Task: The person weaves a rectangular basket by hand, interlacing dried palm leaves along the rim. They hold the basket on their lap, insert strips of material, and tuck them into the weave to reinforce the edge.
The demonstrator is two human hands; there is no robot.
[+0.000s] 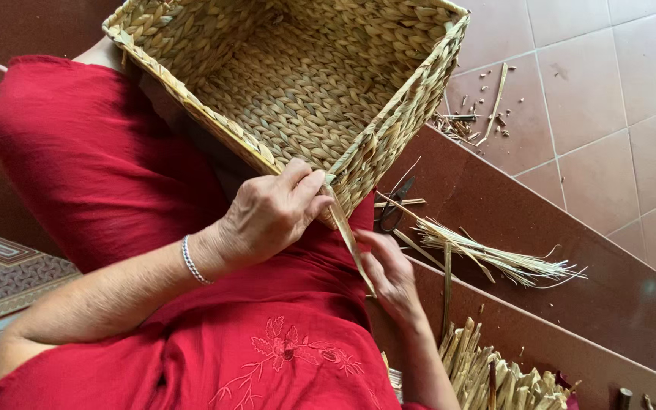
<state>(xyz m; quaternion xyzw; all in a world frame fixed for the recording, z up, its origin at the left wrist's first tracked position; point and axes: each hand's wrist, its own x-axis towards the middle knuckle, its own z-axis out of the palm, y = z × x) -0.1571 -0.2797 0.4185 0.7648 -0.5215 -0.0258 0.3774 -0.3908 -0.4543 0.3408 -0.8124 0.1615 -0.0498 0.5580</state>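
While the basket rests tipped on the red-clad lap, both hands work at its near corner.
Basket: woven straw basket (298,83), square, open mouth facing the camera, lying across the lap in the red garment (115,175).
Left hand: left hand (271,216), silver bracelet (191,260) on the wrist, fingers together and pressed onto the basket's corner rim, thumb and forefinger pinching the top of the straw strip (351,239).
Right hand: right hand (389,273) lower down, fingers curled close round the strip's lower part, holding it taut and slanting.
Strip: runs from the basket corner down between the two hands.
Beside the lap: scissors (392,209) and a loose straw bundle (495,258) on the brown step (571,304); cut straw stalks (495,376) heaped below; scraps (468,121) on the tiled floor (609,99).
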